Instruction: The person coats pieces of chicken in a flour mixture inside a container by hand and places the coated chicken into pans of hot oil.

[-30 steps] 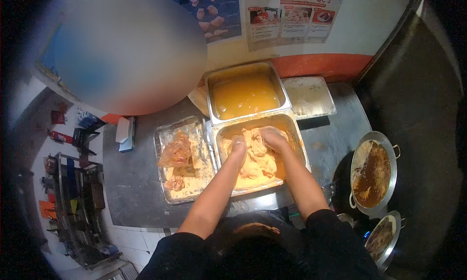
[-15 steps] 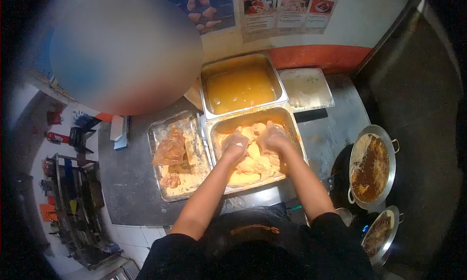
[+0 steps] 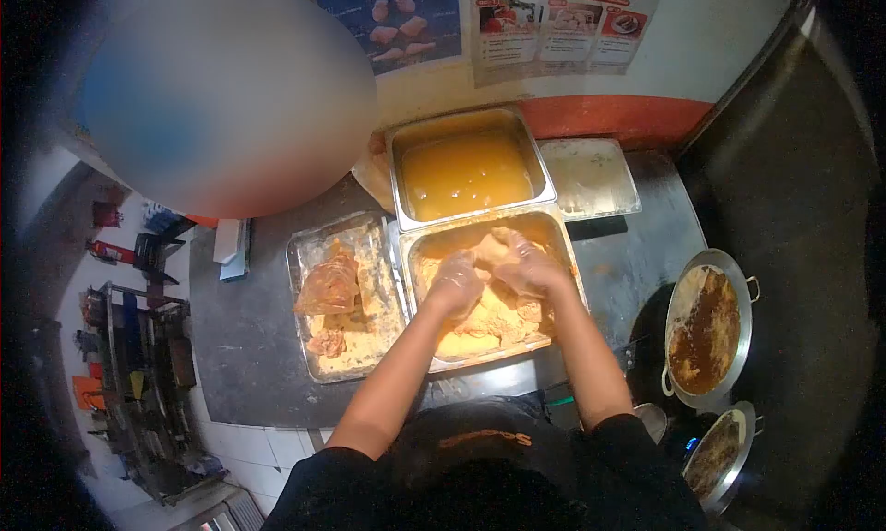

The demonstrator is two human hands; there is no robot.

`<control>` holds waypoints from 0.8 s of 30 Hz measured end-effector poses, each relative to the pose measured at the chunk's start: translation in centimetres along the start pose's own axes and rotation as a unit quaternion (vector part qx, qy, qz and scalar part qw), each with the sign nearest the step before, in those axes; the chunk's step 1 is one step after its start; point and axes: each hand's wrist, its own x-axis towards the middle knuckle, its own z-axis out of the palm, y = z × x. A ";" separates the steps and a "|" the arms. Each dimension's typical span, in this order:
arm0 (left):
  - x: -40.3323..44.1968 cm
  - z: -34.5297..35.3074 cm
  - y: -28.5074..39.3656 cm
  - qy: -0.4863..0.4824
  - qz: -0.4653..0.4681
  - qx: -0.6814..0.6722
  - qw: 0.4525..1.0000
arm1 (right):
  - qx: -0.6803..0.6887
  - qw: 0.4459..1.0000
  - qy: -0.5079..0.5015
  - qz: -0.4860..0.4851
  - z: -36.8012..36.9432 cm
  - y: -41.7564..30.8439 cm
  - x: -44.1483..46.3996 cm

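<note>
On the far wall, toward the right, a white and red printed sheet carries a red heading that reads "QC 2 - QC 3", after a partly hidden "Q" and a "1"; its smaller lines cannot be read. Left of it, a dark blue poster with pictures of pale pieces bears illegible white print. Nearest, the orange lettering on a black shirt is too blurred to read.

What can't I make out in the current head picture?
All in the head view:
- Fingertips of the left hand and right hand: hidden by the hands and coated pieces.
- Upper left: masked by blur.
- Blue poster's top: cut off by the edge.
- QC poster's fine print: too small.
</note>
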 end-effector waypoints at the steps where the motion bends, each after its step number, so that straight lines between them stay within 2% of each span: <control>1: 0.1 1.8 -1.8 -0.010 0.073 0.158 0.985 | -0.001 1.000 -0.001 -0.001 1.2 0.8 1.1; 2: 0.0 2.3 -2.2 -0.019 0.108 0.236 0.966 | -0.184 0.980 -0.006 -0.079 2.5 3.1 2.9; 3: 0.0 2.8 -2.6 -0.022 0.143 0.310 0.939 | -0.359 0.921 -0.011 -0.153 3.4 5.4 4.4; 4: -0.2 2.2 -2.1 -0.035 0.068 0.178 0.981 | -0.358 0.921 -0.011 -0.152 3.8 7.6 5.6; 6: -0.8 -0.7 1.2 -0.050 -0.008 0.044 0.998 | -0.260 0.960 -0.028 -0.097 4.5 10.6 7.5; 7: -1.6 -3.9 5.0 -0.014 -0.081 -0.040 0.996 | -0.257 0.961 -0.026 -0.096 3.7 9.8 7.2; 8: -2.1 -5.4 6.9 0.022 -0.156 -0.125 0.980 | -0.231 0.963 -0.050 -0.128 2.1 8.0 6.0; 9: -1.6 -3.9 3.8 0.021 -0.159 -0.128 0.979 | -0.198 0.967 -0.003 -0.161 1.5 7.5 5.2; 10: -0.9 -1.0 -1.7 0.049 -0.047 0.026 0.997 | -0.166 0.965 0.043 -0.196 0.8 6.9 4.3; 11: -0.9 -1.9 -0.9 0.005 -0.093 -0.006 0.996 | -0.167 0.966 0.041 -0.193 0.1 7.5 4.1; 12: -1.0 -2.9 -0.1 -0.037 -0.142 -0.034 0.989 | 0.047 0.997 0.024 -0.049 -1.0 8.0 4.1; 13: -0.8 -2.1 -0.7 -0.036 -0.143 -0.036 0.988 | 0.060 0.997 0.038 0.025 -1.7 6.3 3.7; 14: -0.3 -0.8 -2.1 -0.065 -0.048 0.128 0.988 | 0.076 0.991 0.053 0.098 -2.3 4.4 3.3; 15: 0.2 0.5 -3.4 -0.092 0.048 0.289 0.952 | 0.074 0.991 0.053 0.097 -1.5 4.3 4.0; 16: 0.8 1.9 -4.3 -0.090 0.048 0.288 0.952 | -0.272 0.961 -0.036 0.037 -0.3 4.6 4.9; 17: 1.3 3.7 -4.8 -0.031 -0.014 0.268 0.963 | -0.581 0.805 -0.121 -0.026 0.7 5.8 5.8; 19: 1.4 4.5 -2.9 0.028 -0.078 0.244 0.966 | -0.617 0.767 -0.089 -0.152 2.9 8.7 7.1; 20: 1.2 2.6 0.1 0.016 -0.174 0.134 0.975 | -0.501 0.865 -0.002 0.016 4.4 7.1 7.3; 21: 1.0 1.1 2.1 0.003 -0.265 0.023 0.964 | -0.354 0.913 0.086 0.183 5.1 5.4 7.1; 23: 0.5 0.2 2.8 0.006 -0.243 -0.006 0.970 | -0.360 0.912 0.055 0.189 4.4 4.5 6.8; 24: 0.3 0.0 2.8 0.008 -0.223 -0.037 0.974 | -0.387 0.909 0.020 0.151 3.9 5.9 7.1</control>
